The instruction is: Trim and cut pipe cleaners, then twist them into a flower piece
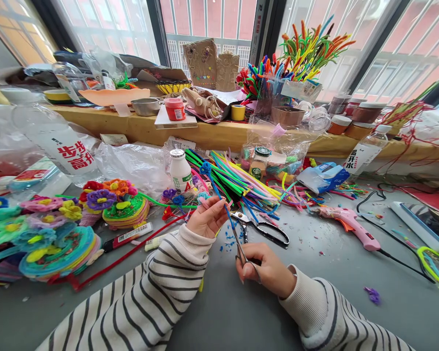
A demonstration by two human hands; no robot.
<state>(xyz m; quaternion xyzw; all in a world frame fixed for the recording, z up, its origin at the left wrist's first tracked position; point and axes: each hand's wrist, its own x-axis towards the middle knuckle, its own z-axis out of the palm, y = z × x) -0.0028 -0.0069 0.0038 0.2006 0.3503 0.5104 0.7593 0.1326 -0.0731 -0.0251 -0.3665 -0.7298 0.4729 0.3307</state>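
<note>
A blue pipe cleaner (215,189) with a curled tip is pinched between the fingers of my left hand (208,218). My right hand (269,269) has its fingers through the handles of a small pair of scissors (240,249). The blades point up along the lower end of the blue stem; whether they touch it I cannot tell. Blue fuzz trimmings (228,242) lie on the grey table below. Just beyond my right hand rests a larger pair of black-handled scissors (272,232). Behind my hands spreads a pile of loose coloured pipe cleaners (237,178).
Pipe-cleaner flowers and coiled discs (60,251) crowd the left, near a glue tube (128,237). A white bottle (180,170) stands behind my left hand. On the right lie a pink glue gun (354,226) with its cord and a blue packet (324,175). A cluttered ledge (219,134) runs along the windows.
</note>
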